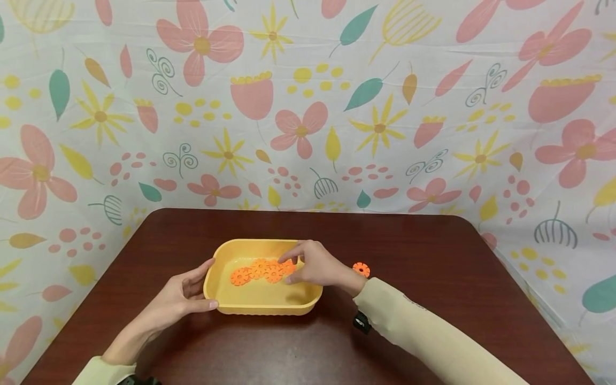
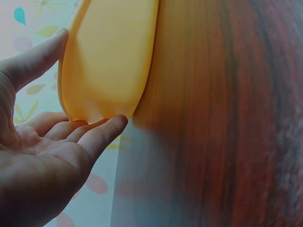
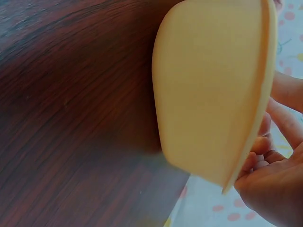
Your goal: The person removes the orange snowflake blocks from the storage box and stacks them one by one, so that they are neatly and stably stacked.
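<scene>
A shallow yellow plastic basin (image 1: 264, 309) sits on the table, with several orange flower-shaped disc pieces (image 1: 257, 269) in an overlapping row inside it. At its left end my left hand (image 1: 175, 299) grips the basin, thumb at the near corner and fingers along the far part of that side. My right hand (image 1: 315, 266) reaches over the right rim, its thumb and fingertips spread apart right at the rightmost orange piece. In the right wrist view the basin's outer wall (image 3: 213, 85) hides the pieces, and part of the right hand (image 3: 279, 175) shows beyond the rim.
One more orange flower-shaped piece (image 1: 361, 269) lies on the dark wooden table (image 1: 423, 256), just beyond my right wrist. A white cloth with a floral print (image 1: 308, 80) hangs behind the table and down its sides.
</scene>
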Demonstrator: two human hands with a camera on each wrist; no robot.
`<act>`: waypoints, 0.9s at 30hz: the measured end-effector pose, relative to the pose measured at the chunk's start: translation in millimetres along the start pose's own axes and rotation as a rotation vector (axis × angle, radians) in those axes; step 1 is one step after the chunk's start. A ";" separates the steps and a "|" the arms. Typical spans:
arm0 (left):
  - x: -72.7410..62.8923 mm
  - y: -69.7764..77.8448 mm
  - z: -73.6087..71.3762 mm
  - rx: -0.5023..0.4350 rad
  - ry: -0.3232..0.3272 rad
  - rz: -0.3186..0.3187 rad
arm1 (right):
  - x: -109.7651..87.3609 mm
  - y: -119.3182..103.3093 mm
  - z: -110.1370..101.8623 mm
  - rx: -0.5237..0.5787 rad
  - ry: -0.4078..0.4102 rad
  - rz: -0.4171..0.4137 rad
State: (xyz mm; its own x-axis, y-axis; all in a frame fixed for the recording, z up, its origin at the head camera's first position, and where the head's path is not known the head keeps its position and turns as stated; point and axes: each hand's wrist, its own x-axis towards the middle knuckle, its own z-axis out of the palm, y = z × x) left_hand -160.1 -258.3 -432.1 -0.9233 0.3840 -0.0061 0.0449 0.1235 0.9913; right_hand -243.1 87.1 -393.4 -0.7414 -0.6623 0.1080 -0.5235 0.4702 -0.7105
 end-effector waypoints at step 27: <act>0.9 0.3 -0.1 0.015 0.008 -0.008 | 36.4 4.2 29.2 -0.103 -0.047 0.039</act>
State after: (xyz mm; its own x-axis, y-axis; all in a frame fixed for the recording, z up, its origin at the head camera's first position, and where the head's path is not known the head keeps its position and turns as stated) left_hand -161.0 -258.0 -431.8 -0.9266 0.3758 -0.0132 0.0430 0.1407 0.9891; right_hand -260.0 48.0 -412.8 -0.7431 -0.6675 0.0470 -0.5365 0.5523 -0.6380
